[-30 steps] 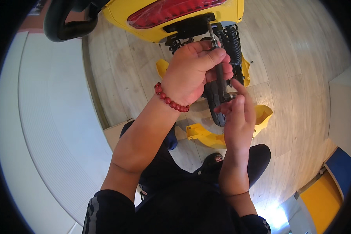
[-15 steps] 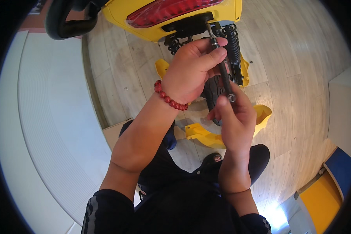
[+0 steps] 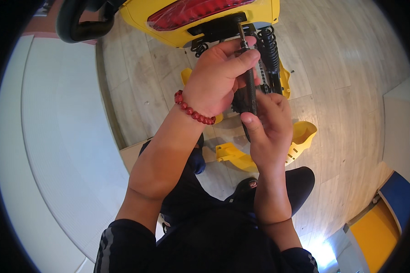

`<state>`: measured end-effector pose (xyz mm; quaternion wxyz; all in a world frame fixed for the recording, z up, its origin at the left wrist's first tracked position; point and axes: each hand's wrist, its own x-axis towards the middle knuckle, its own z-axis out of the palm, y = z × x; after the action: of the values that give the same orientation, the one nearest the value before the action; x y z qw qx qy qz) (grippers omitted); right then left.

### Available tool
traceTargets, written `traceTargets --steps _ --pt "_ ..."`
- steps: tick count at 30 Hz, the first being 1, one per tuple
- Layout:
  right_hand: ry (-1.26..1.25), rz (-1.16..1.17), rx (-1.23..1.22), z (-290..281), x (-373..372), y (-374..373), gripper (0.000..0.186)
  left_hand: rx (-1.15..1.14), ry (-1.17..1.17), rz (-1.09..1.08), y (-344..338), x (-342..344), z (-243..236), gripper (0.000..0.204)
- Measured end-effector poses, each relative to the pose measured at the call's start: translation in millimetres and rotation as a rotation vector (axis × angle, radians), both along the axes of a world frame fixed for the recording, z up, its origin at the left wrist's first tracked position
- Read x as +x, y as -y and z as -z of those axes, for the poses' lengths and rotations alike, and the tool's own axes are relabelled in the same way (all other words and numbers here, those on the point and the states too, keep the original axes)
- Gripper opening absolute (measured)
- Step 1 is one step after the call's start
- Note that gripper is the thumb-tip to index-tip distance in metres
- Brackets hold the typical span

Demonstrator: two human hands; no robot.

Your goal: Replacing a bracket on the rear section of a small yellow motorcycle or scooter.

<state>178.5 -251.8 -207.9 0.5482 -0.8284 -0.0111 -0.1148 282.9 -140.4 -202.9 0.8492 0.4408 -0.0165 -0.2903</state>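
- The driver is a slim hand tool: a dark, rough-textured handle, a shiny metal collar and a thin silver shaft.
- It stands nearly upright in the view, leaning a little, just below the right part of the lamp.
- The shaft's far end reaches the black plate directly beneath the lamp; whether it sits on a screw is too small to tell.
- The left hand, below the lamp, has its fingers closed around the upper handle and collar, thumb laid along the front.
- The right hand, farther below the lamp and to its right, has its fingers loosely curled and partly open by the handle's lower end; the thumb tip is close to it, and I cannot tell how firmly it grips, if at all.
- The lamp is long and red, wrapped in wrinkled clear film, set into a yellow body.
- A black coil spring stands to the lower right of the lamp.
- A curved yellow cover lies on the floor, well below the lamp.
- Red beads ring the left wrist.
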Motion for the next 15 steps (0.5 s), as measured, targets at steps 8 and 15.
traceTargets --steps 8,15 --pt "-0.243 0.192 1.059 -6 2 -4 0.031 -0.078 -0.13 -0.029 10 -2 -11 0.026" --pt "0.043 0.235 -0.139 -2 10 1 0.041 -0.032 -0.015 -0.01 14 -2 0 0.026"
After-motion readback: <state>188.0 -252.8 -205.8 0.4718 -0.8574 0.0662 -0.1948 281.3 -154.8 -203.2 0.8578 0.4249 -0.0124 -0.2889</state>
